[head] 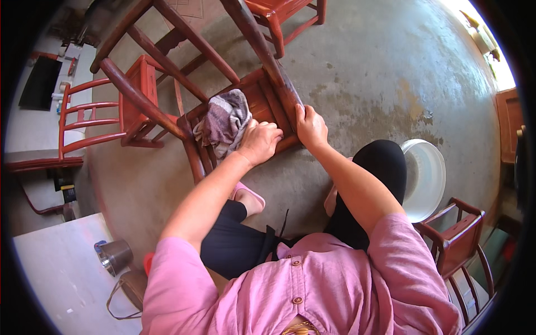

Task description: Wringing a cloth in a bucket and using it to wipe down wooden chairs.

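Observation:
A dark red wooden chair [264, 100] is in front of me, its slatted back stretching away to the upper left. My left hand [260, 141] is curled at the near side of the seat frame, against a bunched striped grey-purple cloth [226, 115]. Part of the cloth passes beneath the wrist, and the hand's palm is hidden. My right hand [312, 126] grips the wooden side piece of the chair at the right of the seat. The chair's lower parts are mostly hidden.
A white plastic bucket [435, 180] stands beside my right knee. More red wooden chairs are at the left [140, 96], top [289, 12] and lower right [456, 238]. A metal cup [117, 253] and a brown bag [133, 289] lie on a white surface [54, 268]. The concrete floor [356, 67] has worn patches.

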Demonstrator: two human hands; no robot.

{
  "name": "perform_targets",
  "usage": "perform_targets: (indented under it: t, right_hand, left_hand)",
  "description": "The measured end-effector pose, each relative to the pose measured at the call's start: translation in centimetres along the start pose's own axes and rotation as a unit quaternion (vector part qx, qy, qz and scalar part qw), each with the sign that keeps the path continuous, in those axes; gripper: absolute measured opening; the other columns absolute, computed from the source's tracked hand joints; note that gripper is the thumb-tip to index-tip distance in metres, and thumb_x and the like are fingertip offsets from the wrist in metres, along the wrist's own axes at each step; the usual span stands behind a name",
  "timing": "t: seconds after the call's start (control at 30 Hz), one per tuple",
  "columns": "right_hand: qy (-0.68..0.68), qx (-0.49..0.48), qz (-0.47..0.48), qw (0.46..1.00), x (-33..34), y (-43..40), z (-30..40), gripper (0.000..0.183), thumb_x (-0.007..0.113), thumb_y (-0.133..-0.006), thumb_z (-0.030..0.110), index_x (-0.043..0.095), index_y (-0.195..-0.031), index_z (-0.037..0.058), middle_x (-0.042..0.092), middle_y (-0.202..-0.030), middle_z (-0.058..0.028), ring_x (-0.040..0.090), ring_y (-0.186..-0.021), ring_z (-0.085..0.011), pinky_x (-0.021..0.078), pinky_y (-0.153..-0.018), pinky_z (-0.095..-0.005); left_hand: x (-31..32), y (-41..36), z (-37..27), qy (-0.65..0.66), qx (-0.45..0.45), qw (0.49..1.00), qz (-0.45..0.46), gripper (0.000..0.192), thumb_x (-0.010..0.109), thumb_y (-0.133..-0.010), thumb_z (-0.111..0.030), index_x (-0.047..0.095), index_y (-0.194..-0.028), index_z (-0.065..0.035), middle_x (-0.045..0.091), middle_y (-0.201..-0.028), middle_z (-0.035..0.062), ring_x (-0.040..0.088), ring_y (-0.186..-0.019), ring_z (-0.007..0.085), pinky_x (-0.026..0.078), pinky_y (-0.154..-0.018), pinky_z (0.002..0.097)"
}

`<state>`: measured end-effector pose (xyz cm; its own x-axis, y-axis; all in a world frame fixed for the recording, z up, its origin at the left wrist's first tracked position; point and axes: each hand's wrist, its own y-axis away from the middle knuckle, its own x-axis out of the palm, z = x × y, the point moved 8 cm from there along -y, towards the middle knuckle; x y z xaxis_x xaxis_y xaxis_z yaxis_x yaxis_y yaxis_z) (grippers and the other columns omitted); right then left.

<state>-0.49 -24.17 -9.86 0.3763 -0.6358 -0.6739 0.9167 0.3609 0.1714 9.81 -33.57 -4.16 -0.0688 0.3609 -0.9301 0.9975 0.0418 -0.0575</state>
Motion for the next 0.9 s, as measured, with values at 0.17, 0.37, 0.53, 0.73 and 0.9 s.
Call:
perform_targets:
  t: [0.17, 0.37, 0.53, 0.73, 0.9]
  right_hand:
    - [-0.007, -0.002, 0.009, 1.0, 0.1, 0.4, 0.7, 0.045, 0.037, -0.091, 0.046, 0.059, -0.102, 0.0079, 0.064, -0.087, -0.0198, 0.061, -0.085, -0.0384, 0.0467, -0.076, -0.0461]
    - [-0.003, -0.004, -0.012, 1.0, 0.0, 0.1, 0.5, 0.045, 0.037, -0.091, 0.046, 0.059, -0.102, 0.0079, 0.064, -0.087, -0.0198, 0.061, -0.084, -0.0382, 0.0468, -0.076, -0.046]
    - [-0.001, -0.002, -0.005, 1.0, 0.0, 0.1, 0.3, 0.045, 0.037, -0.091, 0.046, 0.059, -0.102, 0.0077, 0.064, -0.087, -0.0198, 0.061, -0.085, -0.038, 0.0468, -0.076, -0.0456]
    - [-0.006, -0.003, -0.006, 1.0, -0.1, 0.4, 0.4, 0.045, 0.038, -0.091, 0.046, 0.059, -0.101, 0.0076, 0.064, -0.086, -0.0198, 0.061, -0.085, -0.038, 0.047, -0.075, -0.0455]
    - [-0.005, -0.003, -0.004, 1.0, -0.3, 0.3, 0.8, 0.045, 0.038, -0.091, 0.046, 0.059, -0.101, 0.0074, 0.064, -0.087, -0.02, 0.061, -0.085, -0.0378, 0.0472, -0.075, -0.0454]
  left_hand:
    - [-0.2, 0.2, -1.2, -0.131, 0.154, 0.979, 0.037, 0.007, 0.059, -0.074, -0.013, 0.061, -0.081, -0.0112, 0.053, -0.074, 0.0021, 0.05, -0.075, 0.019, 0.036, -0.07, 0.0325]
    - [0.2, 0.2, 1.7, -0.006, -0.118, 0.982, -0.144, 0.003, 0.06, -0.076, -0.012, 0.057, -0.076, -0.011, 0.061, -0.076, 0.0033, 0.059, -0.075, 0.023, 0.037, -0.068, 0.0373]
    - [0.2, 1.1, 2.3, 0.139, -0.12, 0.977, -0.111, 0.005, 0.063, -0.075, -0.012, 0.061, -0.078, -0.0088, 0.062, -0.077, 0.0055, 0.06, -0.073, 0.025, 0.041, -0.067, 0.0359]
    - [-0.4, -0.1, 0.4, 0.06, 0.003, 0.998, 0.003, 0.003, 0.062, -0.074, -0.012, 0.062, -0.073, -0.0087, 0.06, -0.075, 0.0034, 0.058, -0.076, 0.0216, 0.038, -0.068, 0.0338]
    - [-0.2, 0.4, 2.4, 0.062, -0.126, 0.971, -0.196, 0.01, 0.064, -0.075, -0.013, 0.058, -0.069, -0.0075, 0.061, -0.072, 0.0067, 0.058, -0.067, 0.0271, 0.04, -0.063, 0.0375]
